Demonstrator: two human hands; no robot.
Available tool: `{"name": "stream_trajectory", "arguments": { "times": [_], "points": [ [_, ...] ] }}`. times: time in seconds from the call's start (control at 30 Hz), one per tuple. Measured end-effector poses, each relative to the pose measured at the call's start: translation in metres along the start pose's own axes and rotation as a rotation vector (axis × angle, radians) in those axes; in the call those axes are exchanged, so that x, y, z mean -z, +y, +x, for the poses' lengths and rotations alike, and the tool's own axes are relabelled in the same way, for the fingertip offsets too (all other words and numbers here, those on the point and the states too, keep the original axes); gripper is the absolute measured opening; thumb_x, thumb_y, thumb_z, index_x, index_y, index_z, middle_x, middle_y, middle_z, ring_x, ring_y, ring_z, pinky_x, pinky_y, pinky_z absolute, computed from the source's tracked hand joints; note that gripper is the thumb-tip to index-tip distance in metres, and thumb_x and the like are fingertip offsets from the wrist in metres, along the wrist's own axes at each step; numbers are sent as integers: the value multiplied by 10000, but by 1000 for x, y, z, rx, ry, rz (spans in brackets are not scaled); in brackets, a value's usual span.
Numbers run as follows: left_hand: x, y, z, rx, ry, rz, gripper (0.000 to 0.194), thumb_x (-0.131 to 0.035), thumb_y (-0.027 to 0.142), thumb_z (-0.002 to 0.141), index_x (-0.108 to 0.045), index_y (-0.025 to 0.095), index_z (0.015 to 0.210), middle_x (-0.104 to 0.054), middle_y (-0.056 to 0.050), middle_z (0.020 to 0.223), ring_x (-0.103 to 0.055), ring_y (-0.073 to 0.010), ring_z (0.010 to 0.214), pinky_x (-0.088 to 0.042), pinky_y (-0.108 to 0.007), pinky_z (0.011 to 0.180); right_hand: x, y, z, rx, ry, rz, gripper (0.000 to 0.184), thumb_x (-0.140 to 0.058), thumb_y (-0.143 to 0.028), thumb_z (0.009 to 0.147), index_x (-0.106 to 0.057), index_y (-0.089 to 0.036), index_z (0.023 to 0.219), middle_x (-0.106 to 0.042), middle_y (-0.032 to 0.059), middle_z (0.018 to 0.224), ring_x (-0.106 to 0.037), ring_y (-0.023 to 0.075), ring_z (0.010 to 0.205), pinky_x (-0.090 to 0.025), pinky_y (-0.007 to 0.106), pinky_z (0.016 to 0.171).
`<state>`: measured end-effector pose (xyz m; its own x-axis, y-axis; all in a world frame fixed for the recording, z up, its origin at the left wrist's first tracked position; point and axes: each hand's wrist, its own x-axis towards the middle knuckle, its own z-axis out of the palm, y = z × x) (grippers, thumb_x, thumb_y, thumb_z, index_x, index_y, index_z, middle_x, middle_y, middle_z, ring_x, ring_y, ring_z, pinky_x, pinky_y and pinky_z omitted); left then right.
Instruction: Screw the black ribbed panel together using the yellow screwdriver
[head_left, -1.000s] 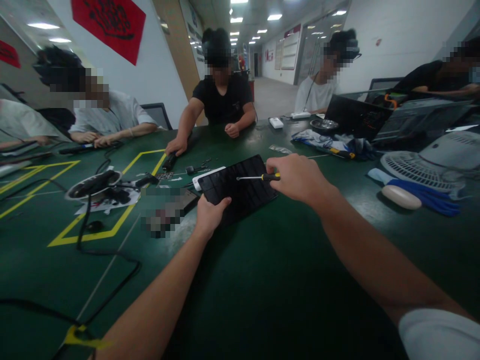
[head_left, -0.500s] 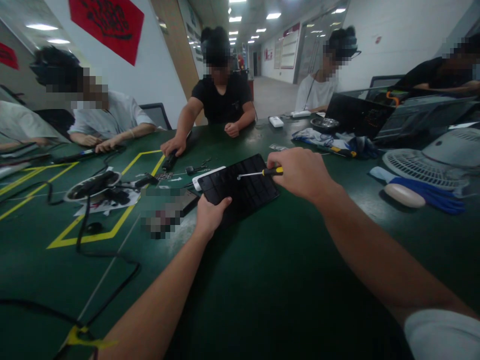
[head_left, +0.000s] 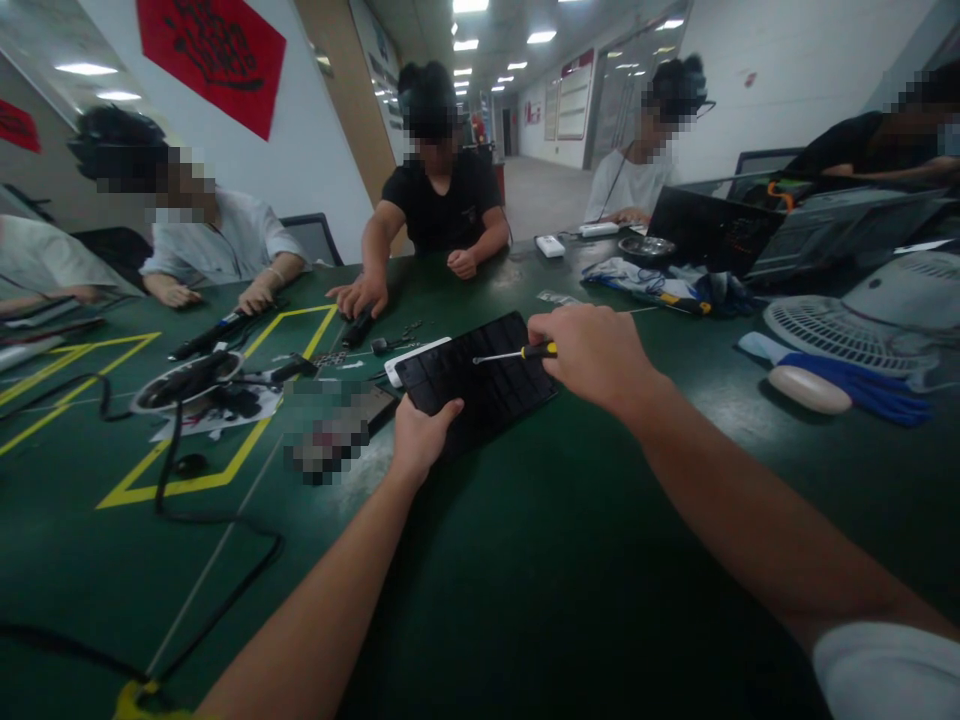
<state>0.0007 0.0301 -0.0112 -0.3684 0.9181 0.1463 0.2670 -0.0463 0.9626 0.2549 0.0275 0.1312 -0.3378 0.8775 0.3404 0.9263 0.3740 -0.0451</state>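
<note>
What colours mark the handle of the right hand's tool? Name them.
The tool's handle is yellow and black; best seen in the head view.

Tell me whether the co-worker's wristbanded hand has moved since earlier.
Yes: the wristbanded hand has moved rightward in view, closer to the yellow tape outline nearest it.

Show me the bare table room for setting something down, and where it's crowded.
Bare: near tabletop between left forearm and right forearm; also between right forearm and white oval object. Crowded: left of the black panel (pixelated item, black cable); far right (white fan, blue glove).
</note>
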Motion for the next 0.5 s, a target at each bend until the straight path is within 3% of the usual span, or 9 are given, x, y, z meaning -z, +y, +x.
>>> {"name": "stream_trajectory", "arguments": {
  "times": [0.5],
  "points": [
    [1,7,-4,-7,22,31,470,-893,278,696,-714,189,1122,-799,-110,1136,-765,-320,1093,-598,-512,1027,4,-2,0,-63,-61,2,292,-619,-369,929,-867,-241,1016,-799,137,1027,-720,332,946,-479,393,699]
  ]
}}
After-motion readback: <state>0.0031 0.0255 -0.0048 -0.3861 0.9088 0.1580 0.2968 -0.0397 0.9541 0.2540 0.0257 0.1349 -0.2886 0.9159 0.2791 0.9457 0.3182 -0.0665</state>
